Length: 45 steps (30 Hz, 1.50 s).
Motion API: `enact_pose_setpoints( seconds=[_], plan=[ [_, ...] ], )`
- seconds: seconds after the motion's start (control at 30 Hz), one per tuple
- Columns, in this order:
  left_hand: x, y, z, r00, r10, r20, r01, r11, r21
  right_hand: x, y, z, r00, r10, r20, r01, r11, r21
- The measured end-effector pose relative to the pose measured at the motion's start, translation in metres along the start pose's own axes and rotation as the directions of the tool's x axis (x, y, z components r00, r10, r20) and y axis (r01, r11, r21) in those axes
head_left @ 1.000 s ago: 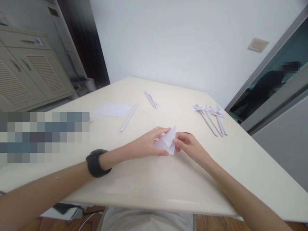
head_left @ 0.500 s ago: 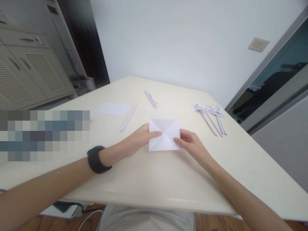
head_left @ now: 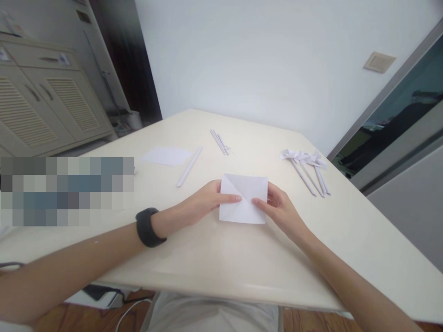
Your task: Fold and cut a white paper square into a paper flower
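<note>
The creased paper square lies unfolded near the table centre. The left hand pinches its 9 o'clock edge, the right hand its 3 o'clock edge. This looks like the stage between folds; the next one likely calls for matched corners.

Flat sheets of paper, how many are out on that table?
2. A creased square sheet held between the left hand and right hand, and a flat sheet lying far left. Others may sit behind the blurred patch.
</note>
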<state>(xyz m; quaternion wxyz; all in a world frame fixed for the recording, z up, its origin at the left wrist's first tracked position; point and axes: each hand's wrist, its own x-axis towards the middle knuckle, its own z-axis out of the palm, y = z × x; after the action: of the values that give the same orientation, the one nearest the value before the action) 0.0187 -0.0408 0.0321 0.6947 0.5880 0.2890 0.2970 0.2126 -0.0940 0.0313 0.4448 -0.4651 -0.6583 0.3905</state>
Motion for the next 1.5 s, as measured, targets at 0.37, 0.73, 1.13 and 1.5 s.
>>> enact_pose_setpoints(
  seconds=[0.37,0.73,1.13,1.5],
  plan=[
    [-0.002,0.002,0.004,1.000,-0.014,0.004,0.014,1.000,0.025,-0.006,-0.011,0.004,0.965,-0.259,0.046,0.261,0.921,-0.288],
    [0.000,0.005,0.001,0.999,0.018,0.035,-0.021,0.995,0.100,-0.008,-0.008,0.006,0.928,-0.350,0.128,0.371,0.836,-0.403],
    [-0.002,0.013,0.000,1.000,0.008,0.029,-0.004,0.992,-0.127,-0.006,-0.006,0.004,0.919,-0.380,0.105,0.386,0.814,-0.434],
    [-0.008,0.022,0.001,0.992,-0.006,0.128,0.020,0.995,-0.103,-0.007,-0.005,0.001,0.920,-0.374,0.120,0.378,0.762,-0.526]
  ],
)
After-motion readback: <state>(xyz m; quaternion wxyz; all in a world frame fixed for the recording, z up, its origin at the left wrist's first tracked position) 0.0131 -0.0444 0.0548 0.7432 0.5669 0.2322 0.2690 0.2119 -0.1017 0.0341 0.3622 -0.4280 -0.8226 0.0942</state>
